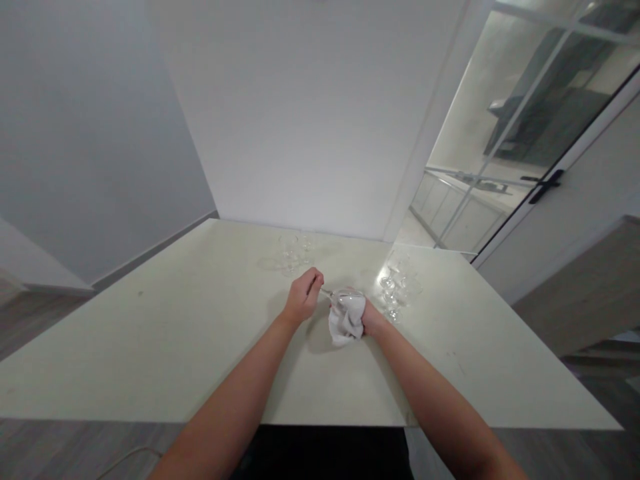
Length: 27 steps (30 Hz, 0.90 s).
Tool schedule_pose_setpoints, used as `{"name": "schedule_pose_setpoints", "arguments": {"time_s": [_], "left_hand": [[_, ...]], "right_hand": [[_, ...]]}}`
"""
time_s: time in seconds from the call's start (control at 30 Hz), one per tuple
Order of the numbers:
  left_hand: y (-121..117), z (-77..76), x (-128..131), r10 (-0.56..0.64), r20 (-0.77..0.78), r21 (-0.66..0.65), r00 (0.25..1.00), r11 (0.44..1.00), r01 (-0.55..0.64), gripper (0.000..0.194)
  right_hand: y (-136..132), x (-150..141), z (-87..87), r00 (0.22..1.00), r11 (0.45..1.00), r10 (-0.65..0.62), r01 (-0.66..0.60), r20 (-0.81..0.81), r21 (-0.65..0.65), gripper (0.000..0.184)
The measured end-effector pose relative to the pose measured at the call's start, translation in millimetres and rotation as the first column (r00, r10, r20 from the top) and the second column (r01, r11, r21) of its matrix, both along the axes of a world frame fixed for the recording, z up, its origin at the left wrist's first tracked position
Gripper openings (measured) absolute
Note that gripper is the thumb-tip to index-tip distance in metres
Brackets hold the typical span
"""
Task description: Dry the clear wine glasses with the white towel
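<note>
My left hand [304, 295] is closed in a pinch on the stem of a clear wine glass [345, 299] held sideways above the pale table [150, 347]. My right hand [367, 315] is mostly hidden behind a white cloth [345, 323] that it presses around the bowl of the glass. Both hands are over the middle of the table.
Several clear glasses [397, 287] stand on the table just right of my hands, and more glasses [290, 253] stand at the far edge near the white wall. A glass door with a black handle [545, 185] is at the right. A dark gap lies below the table's near edge.
</note>
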<state>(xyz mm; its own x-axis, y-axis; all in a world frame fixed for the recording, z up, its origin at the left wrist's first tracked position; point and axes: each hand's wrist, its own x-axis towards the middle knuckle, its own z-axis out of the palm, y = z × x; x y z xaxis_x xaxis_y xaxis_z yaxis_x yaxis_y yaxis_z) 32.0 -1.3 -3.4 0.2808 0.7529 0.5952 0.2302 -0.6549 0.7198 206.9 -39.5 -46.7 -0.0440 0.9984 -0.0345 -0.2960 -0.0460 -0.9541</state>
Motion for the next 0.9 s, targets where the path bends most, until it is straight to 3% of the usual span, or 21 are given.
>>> {"name": "schedule_pose_setpoints", "arguments": {"time_s": [0.2, 0.5, 0.63, 0.7, 0.8, 0.9], "left_hand": [[-1.1, -0.5, -4.6, -0.037, -0.034, 0.095, 0.999, 0.995, 0.040, 0.029], [-2.4, 1.4, -2.4, -0.021, -0.042, 0.073, 0.999, 0.997, 0.024, 0.027], [0.2, 1.7, 0.2, 0.040, -0.017, -0.009, 0.999, 0.999, -0.040, 0.028], [2.5, 1.8, 1.6, 0.091, 0.021, -0.056, 0.996, 0.994, -0.090, 0.028], [5.7, 1.4, 3.0, 0.175, 0.079, -0.102, 0.981, 0.981, -0.166, 0.030], [8.5, 0.6, 2.9, 0.234, 0.113, -0.121, 0.966, 0.968, -0.220, 0.029]], "right_hand": [[-8.6, 0.0, 10.8, 0.989, 0.997, 0.067, -0.071, 0.130, 0.034, 0.023], [-10.4, -8.0, 15.4, 1.000, 1.000, -0.021, 0.021, 0.015, 0.010, 0.027], [-11.0, -2.8, 18.3, 0.981, 0.990, 0.070, -0.091, -0.182, -0.105, 0.026], [-13.9, 0.4, 22.3, 0.968, 0.977, 0.123, -0.156, -0.217, -0.142, 0.037], [-18.5, 2.4, 27.3, 0.958, 0.982, 0.139, -0.166, -0.250, -0.089, 0.053], [-18.1, 1.5, 26.7, 0.962, 0.990, 0.115, -0.132, -0.248, -0.055, 0.052]]}}
